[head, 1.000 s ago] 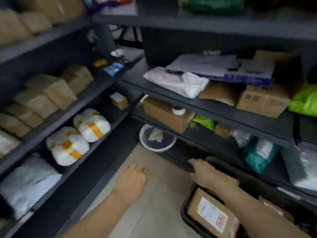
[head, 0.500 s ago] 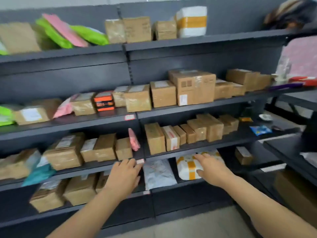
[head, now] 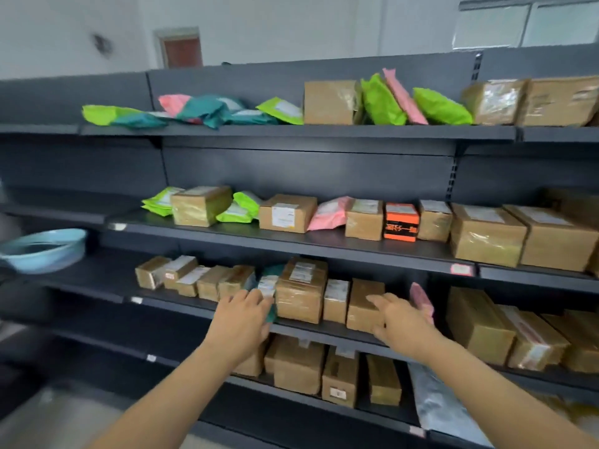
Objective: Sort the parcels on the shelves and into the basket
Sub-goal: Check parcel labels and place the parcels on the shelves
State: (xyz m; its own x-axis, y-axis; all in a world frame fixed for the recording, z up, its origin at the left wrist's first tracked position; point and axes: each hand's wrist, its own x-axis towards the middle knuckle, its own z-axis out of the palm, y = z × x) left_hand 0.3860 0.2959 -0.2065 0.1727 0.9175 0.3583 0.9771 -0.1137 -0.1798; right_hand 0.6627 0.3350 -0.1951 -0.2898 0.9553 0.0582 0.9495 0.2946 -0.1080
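1. The left hand [head: 241,322] has a loose, half-open grip with fingertips on a teal parcel [head: 271,294]; whether it has hold is unclear.
2. The right hand [head: 400,322] lies open, holding nothing, against a brown box [head: 363,306], likely steadying the row.
3. Between them, the tall box [head: 303,288] stands upright on the shelf [head: 181,306].
4. No basket shows.

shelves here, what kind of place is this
Probably a parcel pickup or sorting room: dark metal shelves packed with labelled cardboard boxes and coloured mailer bags, with small tags on the shelf edges.
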